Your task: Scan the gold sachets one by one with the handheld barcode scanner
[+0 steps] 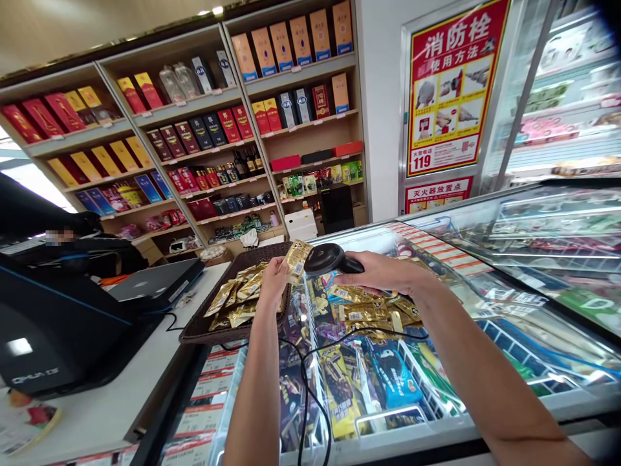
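Observation:
My left hand (274, 283) is closed on the edge of a small gold snack packet (297, 260), held up with a barcode label showing. My right hand (376, 272) wraps round the handle of a black barcode scanner (326, 258). The scanner's head is right beside the packet. Under my left hand stands a brown woven basket (194, 331) with several gold packets (237, 294) in it. More gold packets (371, 317) lie on the freezer's glass top below my right hand. The scanner's black cable (305, 382) loops across the glass.
A glass-topped freezer (466, 414) of wrapped ice creams fills the front and right. To the left, a white counter (160, 362) bears a black checkout terminal (58, 323). Behind are shelves (208, 97) of boxed bottles and a red fire-hydrant poster (453, 90). A dark-sleeved person (72, 249) is partly visible at left.

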Demonstrator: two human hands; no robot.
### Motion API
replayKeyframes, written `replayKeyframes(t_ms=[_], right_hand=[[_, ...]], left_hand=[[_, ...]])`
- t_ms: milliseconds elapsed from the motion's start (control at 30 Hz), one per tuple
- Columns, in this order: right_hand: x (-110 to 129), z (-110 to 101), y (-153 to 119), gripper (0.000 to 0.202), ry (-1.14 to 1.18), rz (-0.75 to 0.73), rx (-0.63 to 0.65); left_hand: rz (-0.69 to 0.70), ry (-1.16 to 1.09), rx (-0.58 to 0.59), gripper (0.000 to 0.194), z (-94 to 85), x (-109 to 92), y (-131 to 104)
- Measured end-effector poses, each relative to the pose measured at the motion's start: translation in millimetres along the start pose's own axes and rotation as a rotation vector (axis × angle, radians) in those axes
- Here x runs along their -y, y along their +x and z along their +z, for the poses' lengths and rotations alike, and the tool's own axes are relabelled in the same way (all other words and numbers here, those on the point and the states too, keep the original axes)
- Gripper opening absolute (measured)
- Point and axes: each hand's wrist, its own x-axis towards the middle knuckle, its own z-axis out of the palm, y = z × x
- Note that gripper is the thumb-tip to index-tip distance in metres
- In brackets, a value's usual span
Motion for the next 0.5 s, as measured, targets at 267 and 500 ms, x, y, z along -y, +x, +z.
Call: replayKeyframes(t_ms=[267,500], right_hand=[[1.9,2.2,0.2,0.055,-0.015,0.002,-0.006],[-0.8,-8.0,-5.6,0.051,-0.019,0.026,-0.021]], left_hand=[[0.029,0.095,-0.064,0.035,-3.7,9.8,8.4],[0.000,0.319,-0.224,0.021,-51.5,26.5,22.6]])
